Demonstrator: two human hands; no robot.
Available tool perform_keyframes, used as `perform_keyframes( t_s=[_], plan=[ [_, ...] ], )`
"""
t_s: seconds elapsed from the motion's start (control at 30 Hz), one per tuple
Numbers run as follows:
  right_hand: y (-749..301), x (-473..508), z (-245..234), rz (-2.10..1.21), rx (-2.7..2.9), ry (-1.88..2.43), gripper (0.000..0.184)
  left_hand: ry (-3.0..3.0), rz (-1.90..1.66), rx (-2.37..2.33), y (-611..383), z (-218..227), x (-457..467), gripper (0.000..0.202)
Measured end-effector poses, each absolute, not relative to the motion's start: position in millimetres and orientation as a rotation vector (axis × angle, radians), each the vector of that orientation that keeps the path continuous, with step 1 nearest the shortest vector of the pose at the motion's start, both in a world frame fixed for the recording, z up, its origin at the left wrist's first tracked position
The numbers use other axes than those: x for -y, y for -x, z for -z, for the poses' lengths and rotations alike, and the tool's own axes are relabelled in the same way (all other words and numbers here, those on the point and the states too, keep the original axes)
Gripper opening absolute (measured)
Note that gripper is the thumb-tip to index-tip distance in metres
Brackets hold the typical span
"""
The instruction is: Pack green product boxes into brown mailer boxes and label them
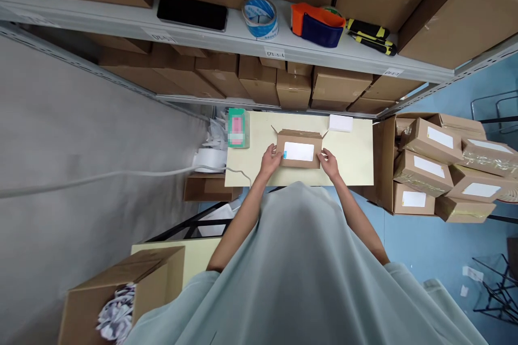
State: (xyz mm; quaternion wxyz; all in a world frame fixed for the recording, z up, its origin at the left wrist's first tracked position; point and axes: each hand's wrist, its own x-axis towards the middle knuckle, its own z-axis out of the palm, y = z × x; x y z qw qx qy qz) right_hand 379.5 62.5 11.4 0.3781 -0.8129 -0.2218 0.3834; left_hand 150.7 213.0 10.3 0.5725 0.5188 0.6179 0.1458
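Observation:
A small brown cardboard box [299,143] with a white label on its near face stands on a pale yellow table [356,161], its top flaps open. My left hand [270,159] grips the box's left end. My right hand [328,161] grips its right end. A green and pink packet [237,128] lies at the table's far left corner. A small white block [340,123] sits at the far right, behind the box.
A metal shelf [226,38] above holds a black phone [192,12], a tape roll [260,16], an orange tape dispenser [318,24] and yellow-black cutters [370,36]. A big carton with labelled boxes [437,167] stands right. Another open carton with crumpled paper [117,296] sits lower left.

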Motion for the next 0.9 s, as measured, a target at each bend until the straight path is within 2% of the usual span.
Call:
perform_keyframes(
  t_s=[0.2, 0.4, 0.5, 0.57, 0.67, 0.77, 0.9],
  plan=[
    [-373.6, -46.7, -31.3, -0.878, 0.561, 1.967, 0.087, -1.222, -0.467, -1.372, -137.5, -28.9, -210.7, 0.071],
    [-369.7, -17.5, -27.1, -0.969, 0.528, 1.922, 0.082, -1.132, -0.347, -1.389, -125.4, -27.1, -189.3, 0.075],
    [-368.0, -4.8, -38.9, -0.83, 0.532, 2.0, 0.083, -1.259, -0.415, -1.484, -117.5, -37.1, -175.2, 0.084],
    [-365.8, -0.3, -55.6, -0.602, 0.582, 2.091, 0.073, -1.467, -0.517, -1.555, -113.6, -50.5, -167.7, 0.089],
    [-361.6, -3.6, -80.6, -0.39, 0.779, 2.115, 0.048, -1.752, -0.583, -1.501, -115.7, -69.2, -164.1, 0.074],
    [-361.0, -16.3, -86.8, -0.476, 1.001, 2.102, 0.041, -1.876, -0.523, -1.382, -126.4, -72.7, -170.1, 0.055],
    [-369.8, -28.8, -64.5, -0.622, 1.086, 2.221, 0.045, -1.966, -0.382, -1.315, -136.7, -56.9, -179.9, 0.05]
  ],
)
